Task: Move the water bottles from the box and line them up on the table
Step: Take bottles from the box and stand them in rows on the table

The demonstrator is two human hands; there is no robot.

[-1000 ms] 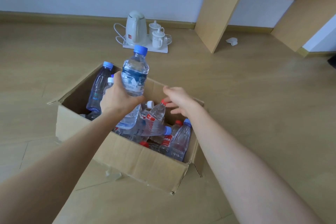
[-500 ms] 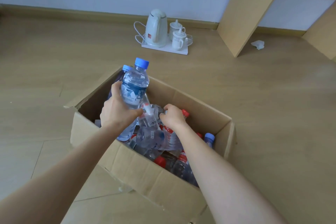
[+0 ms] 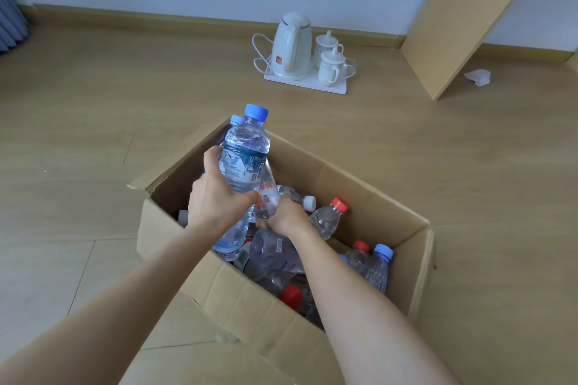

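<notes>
An open cardboard box (image 3: 353,191) stands on the wooden floor, filled with several clear water bottles with blue, red and white caps. My left hand (image 3: 215,200) grips a blue-capped bottle (image 3: 245,150) upright above the box's left side. My right hand (image 3: 286,217) reaches into the box and closes around a small bottle with a red and white label (image 3: 268,197), its cap hidden behind the held bottle. Beside it lie a white-capped bottle (image 3: 308,201) and a red-capped bottle (image 3: 328,220). Another blue-capped bottle (image 3: 378,266) leans in the right corner.
A white tray (image 3: 331,87) with an electric kettle (image 3: 292,47) and two lidded cups (image 3: 330,64) sits on the floor near the wall. A wooden panel (image 3: 453,25) slants at the right, with crumpled paper (image 3: 477,76) beside it. No table shows.
My right hand went from hovering above the box down into it and closed on a small bottle. My left hand kept the blue-capped bottle raised. The view shifted left.
</notes>
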